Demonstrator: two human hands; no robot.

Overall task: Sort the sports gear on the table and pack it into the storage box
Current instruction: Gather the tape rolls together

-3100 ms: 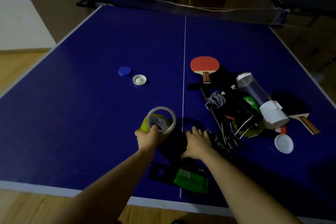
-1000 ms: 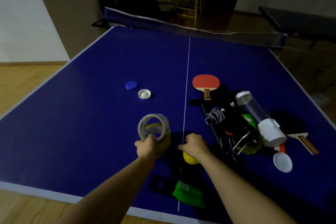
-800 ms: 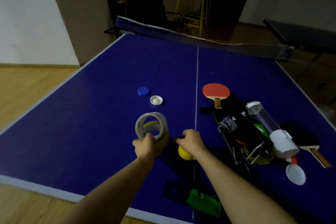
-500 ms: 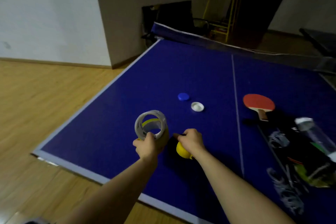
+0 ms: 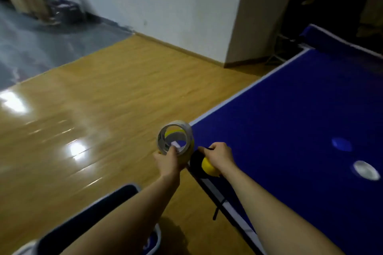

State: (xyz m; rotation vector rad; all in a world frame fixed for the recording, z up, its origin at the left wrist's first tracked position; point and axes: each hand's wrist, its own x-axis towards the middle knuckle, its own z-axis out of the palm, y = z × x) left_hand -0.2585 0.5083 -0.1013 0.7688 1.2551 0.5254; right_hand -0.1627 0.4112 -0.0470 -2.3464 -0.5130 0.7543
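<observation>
My left hand (image 5: 167,161) grips a stack of tape rolls (image 5: 175,140), a whitish roll in front of a yellow one, held upright over the table's near left corner. My right hand (image 5: 219,156) holds a yellow ball-like object (image 5: 209,167) with a thin black piece sticking out between its fingers, just right of the rolls. Below my left forearm, on the floor, stands the storage box (image 5: 91,208), dark inside with a pale rim. A blue cap (image 5: 341,144) and a white cap (image 5: 366,170) lie on the blue table (image 5: 300,114).
Glossy wooden floor (image 5: 87,109) fills the left of the view. A white wall and a beige pillar stand behind it. The table's net end and a dark chair are at the far right. The picture is blurred by motion.
The view has swung left from the table toward the floor. Both hands, still holding the tape rolls and the yellow object, have moved to the table's left corner, and the storage box has come into view.
</observation>
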